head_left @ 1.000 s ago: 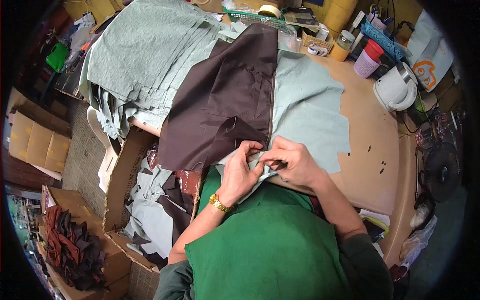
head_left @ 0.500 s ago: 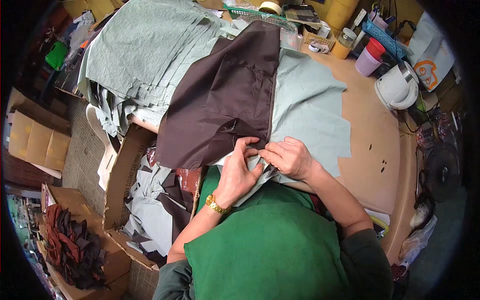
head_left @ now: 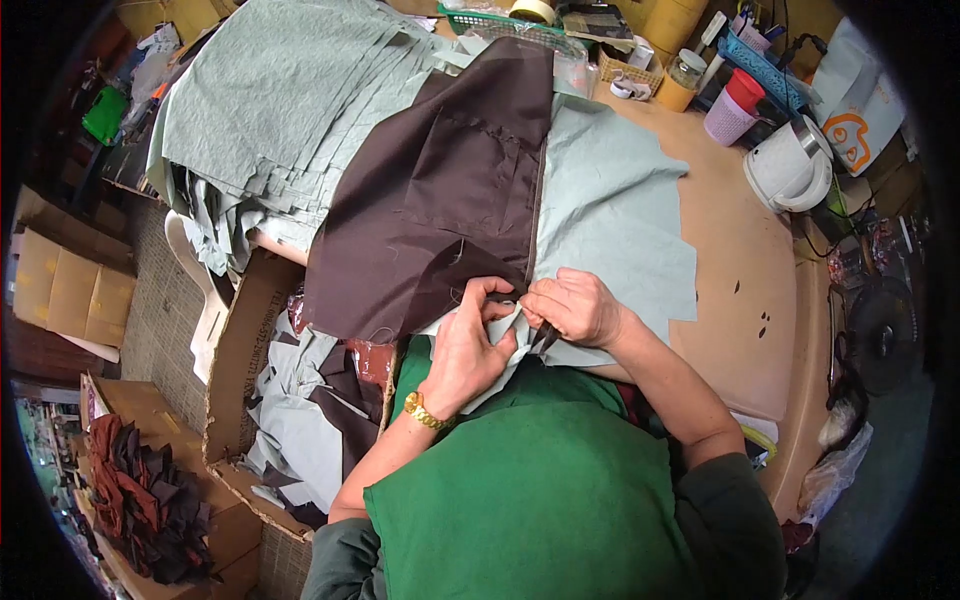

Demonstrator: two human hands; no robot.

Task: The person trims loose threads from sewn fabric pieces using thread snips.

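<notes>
Dark brown fabric (head_left: 430,190) lies across the table, joined along a seam to pale grey-green fabric (head_left: 610,200). At the near end of that seam both hands pinch the cloth close together, just above my lap. My left hand (head_left: 468,340), with a gold watch at the wrist, has its fingers closed on a fold of the pale cloth. Beside it, my right hand (head_left: 575,305) pinches the fabric edge between thumb and fingers. The exact spot between the fingertips is partly hidden. Loose threads show on the brown side.
A tall stack of pale cloth pieces (head_left: 270,110) covers the table's left end. Below it stands a cardboard box (head_left: 235,350) of fabric scraps. A white kettle (head_left: 790,165), a pink cup (head_left: 730,120) and a jar (head_left: 680,80) stand at back right.
The fingers have shifted slightly at the seam end, and more of the pale edge shows between them. The brown fabric lies a little flatter. The whole view has shifted slightly.
</notes>
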